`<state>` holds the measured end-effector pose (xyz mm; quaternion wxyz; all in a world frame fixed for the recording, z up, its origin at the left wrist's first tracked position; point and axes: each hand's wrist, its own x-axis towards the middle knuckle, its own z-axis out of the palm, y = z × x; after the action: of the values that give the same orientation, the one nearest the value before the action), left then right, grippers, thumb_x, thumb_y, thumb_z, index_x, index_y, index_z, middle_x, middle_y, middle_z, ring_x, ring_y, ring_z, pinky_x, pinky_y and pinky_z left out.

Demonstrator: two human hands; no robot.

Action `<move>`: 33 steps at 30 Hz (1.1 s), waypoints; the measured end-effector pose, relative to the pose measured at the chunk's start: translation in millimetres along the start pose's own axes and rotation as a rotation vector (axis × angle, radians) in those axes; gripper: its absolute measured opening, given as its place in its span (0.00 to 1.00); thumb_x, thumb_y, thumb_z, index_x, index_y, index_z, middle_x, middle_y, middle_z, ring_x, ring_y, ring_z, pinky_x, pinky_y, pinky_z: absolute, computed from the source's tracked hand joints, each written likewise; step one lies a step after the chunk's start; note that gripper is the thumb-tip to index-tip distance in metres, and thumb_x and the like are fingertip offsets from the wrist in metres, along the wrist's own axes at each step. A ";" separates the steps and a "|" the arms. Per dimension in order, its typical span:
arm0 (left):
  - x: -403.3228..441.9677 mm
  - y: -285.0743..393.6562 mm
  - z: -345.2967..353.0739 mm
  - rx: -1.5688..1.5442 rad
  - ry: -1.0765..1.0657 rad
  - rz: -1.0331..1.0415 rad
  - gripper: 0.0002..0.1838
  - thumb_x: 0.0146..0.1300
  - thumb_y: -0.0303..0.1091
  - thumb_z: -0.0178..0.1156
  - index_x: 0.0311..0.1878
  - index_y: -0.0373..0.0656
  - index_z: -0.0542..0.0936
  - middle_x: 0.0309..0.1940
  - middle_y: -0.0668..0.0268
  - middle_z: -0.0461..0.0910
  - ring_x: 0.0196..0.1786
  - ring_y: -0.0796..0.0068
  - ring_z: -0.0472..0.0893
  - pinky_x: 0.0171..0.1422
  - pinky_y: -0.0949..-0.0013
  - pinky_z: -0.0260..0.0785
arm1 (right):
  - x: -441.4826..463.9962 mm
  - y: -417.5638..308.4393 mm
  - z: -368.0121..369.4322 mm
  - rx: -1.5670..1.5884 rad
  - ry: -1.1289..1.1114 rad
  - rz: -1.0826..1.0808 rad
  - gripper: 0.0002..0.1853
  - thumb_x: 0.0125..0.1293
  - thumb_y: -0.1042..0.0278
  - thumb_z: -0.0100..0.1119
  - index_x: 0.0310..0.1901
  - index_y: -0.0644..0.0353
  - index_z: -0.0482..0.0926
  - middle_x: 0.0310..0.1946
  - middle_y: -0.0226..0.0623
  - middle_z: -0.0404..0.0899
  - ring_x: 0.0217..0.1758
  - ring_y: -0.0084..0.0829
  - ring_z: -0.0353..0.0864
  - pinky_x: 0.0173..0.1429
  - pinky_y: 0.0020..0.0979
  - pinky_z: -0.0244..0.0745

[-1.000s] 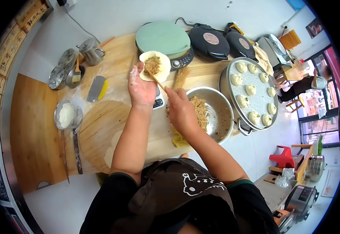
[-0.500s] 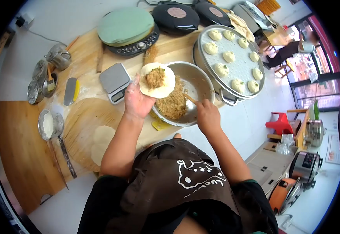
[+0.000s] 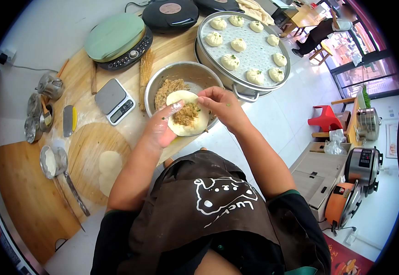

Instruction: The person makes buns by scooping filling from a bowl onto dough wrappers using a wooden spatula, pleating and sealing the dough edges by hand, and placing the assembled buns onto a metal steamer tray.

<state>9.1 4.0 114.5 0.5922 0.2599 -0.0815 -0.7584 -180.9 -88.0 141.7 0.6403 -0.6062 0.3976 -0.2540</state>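
Note:
A round dough wrapper (image 3: 177,97) with a mound of brown meat filling (image 3: 186,114) is held over the near side of the steel mixing bowl (image 3: 151,87). My left hand (image 3: 161,128) supports it from the left, floury thumb laid over the rim beside the filling. At the wrapper's upper right edge, my right hand (image 3: 222,107) pinches the dough between thumb and fingers. More filling (image 3: 169,89) shows in the bowl behind the wrapper. The wooden-handled tool cannot be seen.
Pleated buns sit on a steamer tray (image 3: 259,50) at the right. A scale (image 3: 110,96), a green-lidded griddle (image 3: 114,36) and a straw brush (image 3: 146,68) stand left of the bowl. Flat wrappers (image 3: 110,167) lie on a round board (image 3: 85,149). A person (image 3: 316,34) stands far off.
My right hand has let go of the wooden-handled tool and now pinches the wrapper's edge. My left hand has brought the wrapper down in front of the bowl. The view has shifted.

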 end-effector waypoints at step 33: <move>5.2 -32.4 43.5 0.444 0.056 0.108 0.19 0.73 0.31 0.59 0.63 0.35 0.74 0.51 0.63 0.81 0.53 0.76 0.80 0.60 0.71 0.73 | -36.2 -32.4 -15.1 -0.448 0.098 -0.313 0.06 0.65 0.72 0.67 0.40 0.63 0.83 0.33 0.37 0.79 0.40 0.35 0.81 0.47 0.35 0.76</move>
<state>-40.8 0.3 136.1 0.5621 0.4002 -0.2437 -0.6815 -208.2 -71.8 181.4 0.4232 -0.7739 0.3756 -0.2846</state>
